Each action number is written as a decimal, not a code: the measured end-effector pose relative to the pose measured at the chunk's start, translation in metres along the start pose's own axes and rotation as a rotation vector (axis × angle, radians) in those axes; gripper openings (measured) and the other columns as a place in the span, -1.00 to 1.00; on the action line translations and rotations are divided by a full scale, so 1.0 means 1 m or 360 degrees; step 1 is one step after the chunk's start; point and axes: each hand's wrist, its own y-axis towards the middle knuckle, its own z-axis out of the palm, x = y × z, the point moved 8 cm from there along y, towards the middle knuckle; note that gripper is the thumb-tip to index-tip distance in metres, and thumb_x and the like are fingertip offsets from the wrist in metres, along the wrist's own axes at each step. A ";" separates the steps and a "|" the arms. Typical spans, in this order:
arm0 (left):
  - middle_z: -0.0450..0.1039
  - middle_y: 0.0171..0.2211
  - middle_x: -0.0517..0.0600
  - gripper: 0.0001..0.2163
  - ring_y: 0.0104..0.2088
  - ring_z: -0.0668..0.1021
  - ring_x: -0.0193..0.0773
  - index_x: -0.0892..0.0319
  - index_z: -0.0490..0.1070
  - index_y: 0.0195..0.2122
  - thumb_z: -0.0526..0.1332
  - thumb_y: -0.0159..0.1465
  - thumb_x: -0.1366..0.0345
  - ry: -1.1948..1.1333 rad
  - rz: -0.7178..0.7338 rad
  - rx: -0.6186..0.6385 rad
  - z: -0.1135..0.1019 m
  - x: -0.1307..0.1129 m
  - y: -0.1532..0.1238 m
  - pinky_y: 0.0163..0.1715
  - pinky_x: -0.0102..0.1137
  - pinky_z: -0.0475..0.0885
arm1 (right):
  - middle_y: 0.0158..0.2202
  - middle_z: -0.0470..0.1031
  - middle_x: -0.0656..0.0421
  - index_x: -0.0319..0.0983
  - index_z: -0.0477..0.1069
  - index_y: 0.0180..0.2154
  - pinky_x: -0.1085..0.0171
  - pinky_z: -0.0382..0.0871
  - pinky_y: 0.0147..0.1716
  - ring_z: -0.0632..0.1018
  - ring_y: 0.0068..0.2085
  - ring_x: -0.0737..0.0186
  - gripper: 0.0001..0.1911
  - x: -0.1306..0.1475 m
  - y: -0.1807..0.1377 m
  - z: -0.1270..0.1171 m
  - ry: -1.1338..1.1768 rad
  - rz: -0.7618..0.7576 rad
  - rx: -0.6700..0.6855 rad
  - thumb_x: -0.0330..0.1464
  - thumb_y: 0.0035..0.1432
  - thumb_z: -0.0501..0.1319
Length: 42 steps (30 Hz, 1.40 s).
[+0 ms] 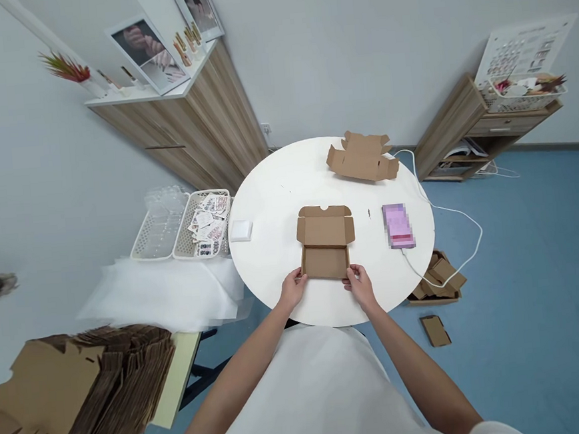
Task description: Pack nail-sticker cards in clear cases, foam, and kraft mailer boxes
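Note:
A small brown cardboard box (326, 262) lies on the white round table (262, 186) in front of me. Its walls are folded up, and its lid stands raised at the back with the flaps spread out. My left hand (294, 289) grips the near left corner, fingers closed on the wall. At the near right corner, my right hand (359, 285) pinches the wall in the same way. Beyond the box, to the right, rests a partly folded cardboard blank (364, 157).
A phone (398, 226) on a white cable and a white square pad (241, 231) lie on the table. White baskets (202, 224), white sheets (165, 290) and stacked cardboard blanks (107, 392) are at left. Cardboard boxes (435, 330) sit on the floor at right.

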 end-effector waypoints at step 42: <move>0.41 -0.26 0.08 -0.78 -0.27 0.47 -0.23 0.22 0.35 -0.23 0.10 0.08 0.38 0.0051 0.0125 -0.0327 -0.190 0.035 0.081 -0.21 -0.30 0.36 | -0.34 0.44 0.16 -0.21 0.33 -0.25 0.27 0.35 -0.36 0.46 -0.36 0.28 -0.70 0.038 0.024 0.262 -0.0357 -0.0064 -0.0076 -0.22 -0.05 0.10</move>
